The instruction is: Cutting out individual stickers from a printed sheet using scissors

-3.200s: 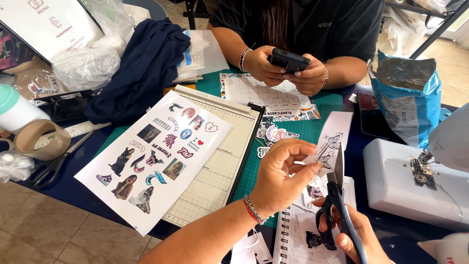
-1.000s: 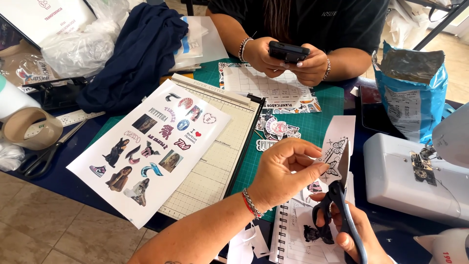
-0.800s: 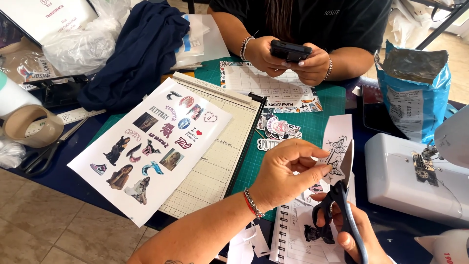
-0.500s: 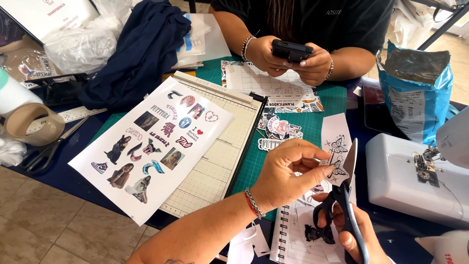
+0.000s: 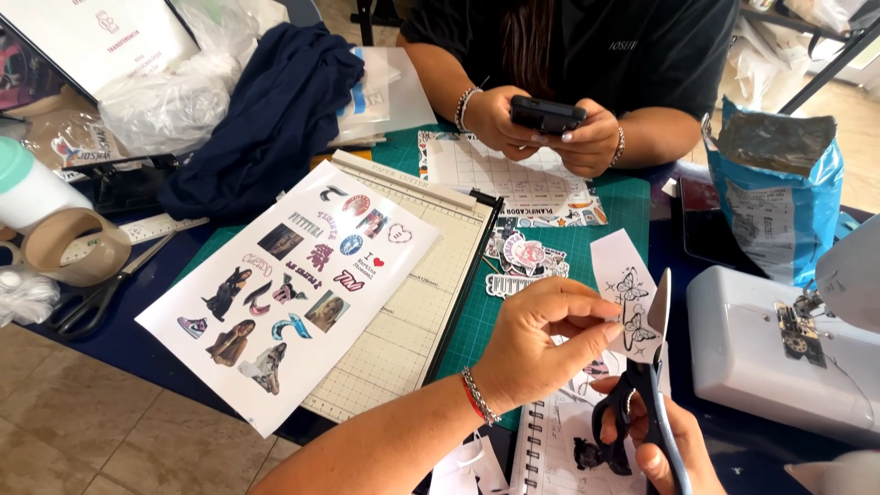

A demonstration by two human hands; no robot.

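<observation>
My left hand (image 5: 541, 339) pinches a narrow white paper strip (image 5: 623, 284) printed with butterfly outlines, holding it upright over the green cutting mat (image 5: 587, 234). My right hand (image 5: 665, 440) grips black-handled scissors (image 5: 651, 385) from below; the blades point up and sit at the strip's right edge beside a butterfly. A spiral notebook (image 5: 559, 449) with a small dark printed figure lies under both hands.
A white sticker sheet (image 5: 293, 284) rests on a paper trimmer (image 5: 412, 302). Loose cut stickers (image 5: 522, 261) lie on the mat. Across the table a person holds a phone (image 5: 547, 115). A white sewing machine (image 5: 779, 348), blue foil bag (image 5: 779, 192), tape roll (image 5: 73, 247) and dark cloth (image 5: 266, 119) surround.
My left hand has turned the paper strip slightly while the scissor blades have risen along its right edge. The person opposite still holds the phone.
</observation>
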